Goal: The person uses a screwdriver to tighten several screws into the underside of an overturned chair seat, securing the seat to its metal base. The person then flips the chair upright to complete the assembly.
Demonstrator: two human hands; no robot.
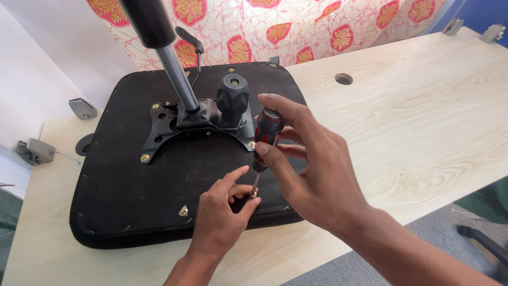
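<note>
Screwdriver (266, 139) upright in right hand (312, 175), fingers closed round handle; left hand (222, 209) fingers pinch screw (253, 195) at tip, steadying it on upturned chair seat (121, 190) on desk (423, 116).

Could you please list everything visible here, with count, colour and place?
Upturned black fabric office-chair seat: one, black, on the table's left half.
Black metal mounting plate: one, black, screwed to the seat's middle.
Chrome gas-lift cylinder: one, silver and black, rising from the plate.
Round black plastic knob: one, black, beside the cylinder.
Red-and-black-handled screwdriver: one, tip on a small silver screw at the seat's near edge.
Light wooden table: one, pale, with a round cable hole.
Floral patterned cloth: one, red and yellow, behind.
Left hand: steadying the screw.
Right hand: gripping the screwdriver.
</note>
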